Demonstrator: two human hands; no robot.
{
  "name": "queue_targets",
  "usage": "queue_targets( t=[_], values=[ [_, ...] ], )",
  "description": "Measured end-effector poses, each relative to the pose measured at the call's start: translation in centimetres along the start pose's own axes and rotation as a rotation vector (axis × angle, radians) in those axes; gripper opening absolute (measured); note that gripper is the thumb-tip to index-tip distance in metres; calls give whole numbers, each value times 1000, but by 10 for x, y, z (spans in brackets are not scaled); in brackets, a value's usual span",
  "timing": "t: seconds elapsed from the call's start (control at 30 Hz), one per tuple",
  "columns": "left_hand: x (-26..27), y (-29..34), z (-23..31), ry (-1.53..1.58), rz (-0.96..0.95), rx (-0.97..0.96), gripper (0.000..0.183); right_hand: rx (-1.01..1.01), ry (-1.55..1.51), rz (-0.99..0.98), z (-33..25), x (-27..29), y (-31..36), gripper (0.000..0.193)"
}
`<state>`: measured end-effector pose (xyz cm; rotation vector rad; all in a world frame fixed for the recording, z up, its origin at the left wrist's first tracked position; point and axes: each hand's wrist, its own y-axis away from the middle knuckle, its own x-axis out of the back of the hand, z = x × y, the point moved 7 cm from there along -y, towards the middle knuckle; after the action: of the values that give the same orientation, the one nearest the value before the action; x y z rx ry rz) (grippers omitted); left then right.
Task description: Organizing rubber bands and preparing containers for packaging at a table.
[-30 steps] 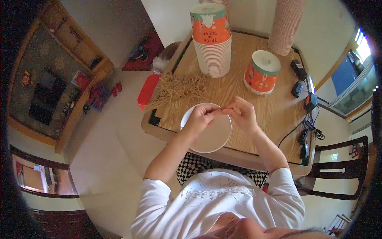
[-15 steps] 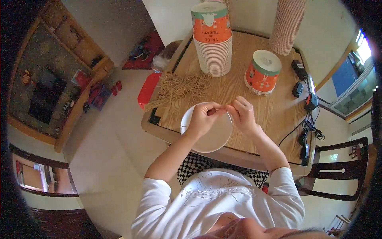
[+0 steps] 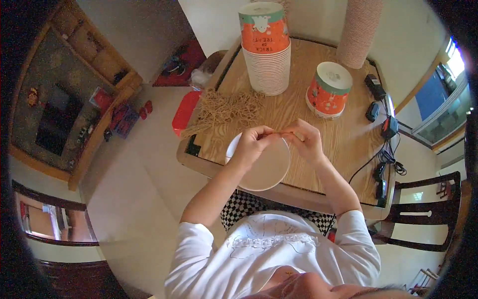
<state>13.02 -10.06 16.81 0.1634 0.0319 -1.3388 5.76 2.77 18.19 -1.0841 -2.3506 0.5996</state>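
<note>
A white-lined paper bucket point(image 3: 266, 172) stands mouth up at the near edge of the table, directly below my hands. My left hand point(image 3: 254, 144) is closed in a pinch over its far rim. Thumb and fingers of my right hand point(image 3: 306, 142) also pinch together, and the two sets of fingertips meet just beyond the rim. Whatever lies between them is too small to make out. Left of the bucket's far side is a loose heap of brown paper-like cords point(image 3: 229, 109).
Behind the cords rises a tall stack of upturned orange-and-green paper buckets point(image 3: 266, 60). A shorter upturned bucket stack point(image 3: 328, 92) stands to its right, a taller stack point(image 3: 361, 32) behind. Black adapters and cables point(image 3: 388, 129) run along the table's right edge. A red stool point(image 3: 185, 114) stands left.
My hands stay at the far rim; the fingers have shifted slightly, the right hand tilting a little and its fingers straightening. The bucket and stacks have not visibly moved.
</note>
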Motion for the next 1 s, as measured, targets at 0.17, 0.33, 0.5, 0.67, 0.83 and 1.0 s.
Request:
queue_targets(
  t=[0.17,0.33,0.5,0.67,0.83,1.0],
  values=[
    [3,-6,-8,-118,53,-54,10,196,284,65,-15,0,-2,7],
    [3,-7,0,-224,125,-223,10,208,324,55,-8,-2,-2,8],
    [1,-6,11,-454,161,-312,9,125,373,8,3,-7,-4,10],
    [7,-8,9,-808,177,-417,8,-418,119,-11,69,-8,2,19],
    [11,-13,-5,-884,118,-353,9,-294,90,-39,80,-16,2,18],
    [8,-12,-5,-944,103,-379,10,-239,84,-90,74,-18,1,17]
  ],
)
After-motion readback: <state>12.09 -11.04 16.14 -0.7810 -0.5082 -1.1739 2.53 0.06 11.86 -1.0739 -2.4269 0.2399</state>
